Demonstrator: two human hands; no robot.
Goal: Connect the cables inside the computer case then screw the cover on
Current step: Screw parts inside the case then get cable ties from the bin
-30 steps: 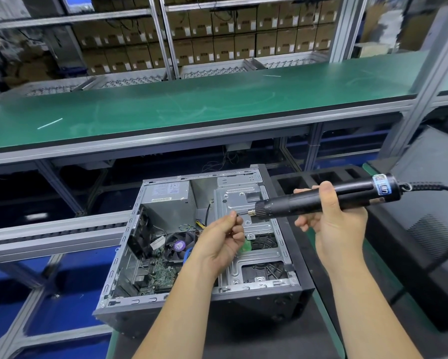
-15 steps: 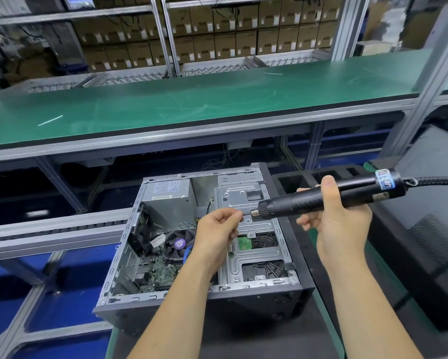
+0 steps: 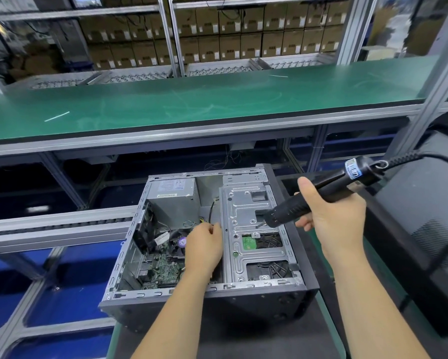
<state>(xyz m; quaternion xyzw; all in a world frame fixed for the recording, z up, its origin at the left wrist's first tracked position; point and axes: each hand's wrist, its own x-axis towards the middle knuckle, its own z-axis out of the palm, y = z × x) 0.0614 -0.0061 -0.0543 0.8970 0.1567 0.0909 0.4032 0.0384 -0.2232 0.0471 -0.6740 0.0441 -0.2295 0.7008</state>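
While the computer case lies open on its side on the bench, the right hand grips the electric screwdriver, bit just above the metal drive bracket. The left hand is inside the case near the cables, fingers curled; whether it pinches anything I cannot tell. Those cables look thin and limp, probably best held by the plug, never the wire

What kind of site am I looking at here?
Probably a computer assembly line: an open computer case on the bench, a corded electric screwdriver in the right hand, stacked cardboard boxes behind.
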